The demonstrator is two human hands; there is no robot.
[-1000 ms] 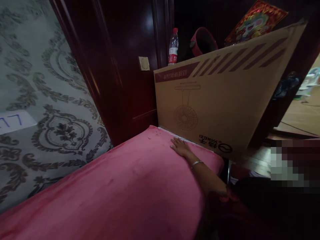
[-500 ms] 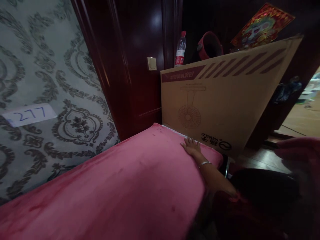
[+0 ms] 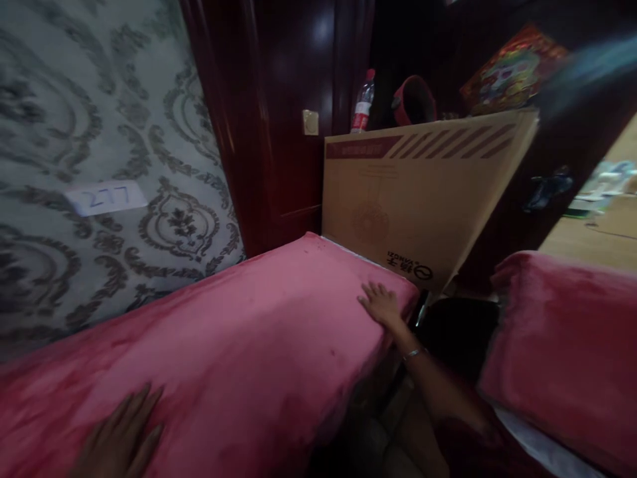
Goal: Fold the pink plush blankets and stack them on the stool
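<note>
Pink plush cushion [image 3: 239, 345]: lay long and flat, running from the near left corner of the view up to the foot of the cardboard fan box [image 3: 423, 192], its far end touching the box's lower edge. Lay pressed under both hands. Right hand [image 3: 381, 304] rested flat and released on the cushion's far right corner, just short of the box, fingers spread, gripping nothing; wore a thin silver bracelet [image 3: 413, 353] at the wrist. Left hand [image 3: 122, 438] lay palm down on the cushion's near end, well away from the box, fingers open and loose, clenching nothing.

Stood upright against the dark wooden door frame [image 3: 259, 119], the box, printed with a fan drawing and maroon stripes along its top. Above the box's top edge: a plastic water bottle [image 3: 362, 103] with a red label, and just right of it a red round object [image 3: 413, 99], too dim to name. Behind the box's right end, a colourful picture [image 3: 512, 66], blurred. Left of the box, past the door frame: grey patterned wallpaper [image 3: 99, 106] bearing a white label [image 3: 105, 197] marked 277. Right of the box and nearer the camera, a second pink cushion [image 3: 562, 345], apart from the first, with a dark gap between.
</note>
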